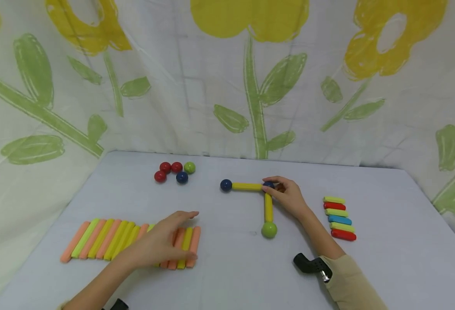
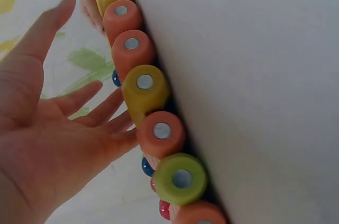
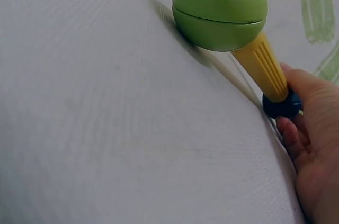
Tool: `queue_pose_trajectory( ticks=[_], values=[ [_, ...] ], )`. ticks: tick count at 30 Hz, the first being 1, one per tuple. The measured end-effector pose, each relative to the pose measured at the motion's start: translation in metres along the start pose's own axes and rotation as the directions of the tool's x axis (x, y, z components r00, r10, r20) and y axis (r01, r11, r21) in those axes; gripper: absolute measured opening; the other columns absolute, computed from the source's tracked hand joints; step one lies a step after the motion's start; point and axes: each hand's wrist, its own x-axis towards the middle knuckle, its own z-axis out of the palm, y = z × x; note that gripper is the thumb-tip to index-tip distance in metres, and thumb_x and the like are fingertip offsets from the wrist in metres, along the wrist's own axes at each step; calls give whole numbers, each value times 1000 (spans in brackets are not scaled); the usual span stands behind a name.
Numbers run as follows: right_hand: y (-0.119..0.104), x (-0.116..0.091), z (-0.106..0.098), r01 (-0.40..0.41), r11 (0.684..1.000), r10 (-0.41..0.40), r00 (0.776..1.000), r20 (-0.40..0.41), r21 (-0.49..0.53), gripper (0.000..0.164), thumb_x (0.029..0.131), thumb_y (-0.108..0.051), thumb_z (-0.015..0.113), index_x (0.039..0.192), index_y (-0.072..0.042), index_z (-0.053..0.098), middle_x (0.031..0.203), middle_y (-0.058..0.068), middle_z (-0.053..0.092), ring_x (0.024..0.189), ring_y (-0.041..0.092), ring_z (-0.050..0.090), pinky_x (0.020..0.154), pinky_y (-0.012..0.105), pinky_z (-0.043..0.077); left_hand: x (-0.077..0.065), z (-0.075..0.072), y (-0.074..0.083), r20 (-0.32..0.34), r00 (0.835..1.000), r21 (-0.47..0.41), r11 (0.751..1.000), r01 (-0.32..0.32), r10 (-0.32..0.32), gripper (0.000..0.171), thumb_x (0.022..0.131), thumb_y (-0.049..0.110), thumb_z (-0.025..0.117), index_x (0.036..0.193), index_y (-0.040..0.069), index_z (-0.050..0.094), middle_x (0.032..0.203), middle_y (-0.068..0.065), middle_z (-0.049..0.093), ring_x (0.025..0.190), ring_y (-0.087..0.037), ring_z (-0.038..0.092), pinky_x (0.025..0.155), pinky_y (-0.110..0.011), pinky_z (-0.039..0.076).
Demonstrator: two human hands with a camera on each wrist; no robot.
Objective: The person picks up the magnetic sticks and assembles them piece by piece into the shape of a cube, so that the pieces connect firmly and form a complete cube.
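Note:
An L-shaped assembly lies on the table: a blue ball (image 1: 226,185), a yellow stick (image 1: 246,186), a corner blue ball (image 3: 282,104), a second yellow stick (image 3: 262,68) and a green ball (image 1: 269,230). My right hand (image 1: 287,196) pinches the corner ball between thumb and fingers. Over the right part of a row of orange, yellow and light-green sticks (image 1: 112,239), my left hand (image 1: 159,243) is spread, thumb and fingers apart, holding nothing. In the left wrist view the sticks' round ends show metal discs. The hand hides several sticks in the head view.
Behind the row sits a cluster of red balls (image 1: 165,168), a green ball (image 1: 190,167) and a blue ball (image 1: 182,177). Several short red, yellow-green and blue sticks (image 1: 339,218) are lined up at the right. A flower-patterned cloth (image 1: 196,107) hangs behind the table.

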Motion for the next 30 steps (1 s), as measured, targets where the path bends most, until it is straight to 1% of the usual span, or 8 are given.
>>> queue_pose_trajectory(
  ticks=[3, 8, 15, 18, 21, 25, 28, 30],
  values=[
    [-1, 0, 0, 0, 1000, 0, 1000, 1, 3, 32, 100, -18, 75, 128, -3, 74, 106, 14, 72, 81, 17, 59, 64, 22, 47, -1, 1, -3, 48, 999, 58, 998, -23, 20, 91, 83, 44, 90, 156, 9, 49, 159, -16, 47, 145, -42, 44, 115, -67, 41],
    [-3, 0, 0, -5, 1000, 5, 1000, 6, 7, 32, 100, -18, 75, 127, -3, 74, 105, 13, 71, 81, 17, 58, 63, 22, 46, -3, 2, -4, 83, 996, 108, 994, -30, 21, 91, 80, 45, 93, 153, 9, 51, 164, -19, 38, 154, -49, 28, 116, -71, 37],
    [-1, 0, 0, -7, 1000, 7, 1000, 10, 5, 32, 100, -19, 75, 127, -3, 74, 101, 13, 71, 80, 17, 58, 63, 22, 46, -2, 3, -4, 101, 995, 122, 992, -28, 15, 92, 79, 44, 93, 152, 9, 51, 164, -19, 36, 154, -48, 28, 117, -70, 36],
    [0, 1, 0, -6, 1000, 6, 1000, 12, 12, 31, 100, -19, 75, 127, -3, 74, 99, 12, 70, 79, 17, 57, 62, 22, 45, 0, 4, -3, 86, 996, 121, 992, -26, 15, 91, 79, 43, 93, 152, 8, 51, 164, -19, 37, 153, -47, 29, 117, -69, 36],
    [0, 1, 0, -8, 1000, 8, 1000, 12, 14, 31, 100, -19, 75, 127, -3, 74, 100, 12, 70, 79, 17, 57, 62, 22, 45, 4, 5, -1, 58, 998, 123, 991, -43, 36, 90, 80, 42, 92, 152, 8, 51, 163, -19, 39, 152, -45, 33, 117, -67, 38],
    [1, 1, 0, -8, 1000, 8, 1000, 13, 9, 32, 100, -20, 75, 127, -4, 74, 102, 13, 71, 80, 17, 58, 63, 22, 46, 13, 7, 4, 6, 997, 102, 992, -78, 78, 88, 81, 40, 92, 152, 9, 50, 158, -13, 46, 146, -39, 42, 117, -63, 41],
    [0, 0, 0, -11, 1000, 11, 1000, 13, 6, 32, 100, -20, 75, 128, -4, 74, 104, 14, 71, 81, 18, 58, 64, 22, 46, 22, 8, 9, -49, 994, 39, 994, -100, 102, 89, 82, 40, 92, 154, 10, 48, 157, -8, 50, 144, -35, 46, 118, -61, 41],
    [-1, 0, 0, -13, 1000, 13, 1000, 12, 4, 32, 100, -20, 75, 128, -3, 74, 104, 14, 71, 82, 18, 59, 64, 22, 46, 29, 7, 13, -83, 992, -59, 993, -105, 100, 89, 83, 35, 92, 155, 9, 46, 157, -9, 51, 145, -34, 48, 120, -58, 39]
  ],
)
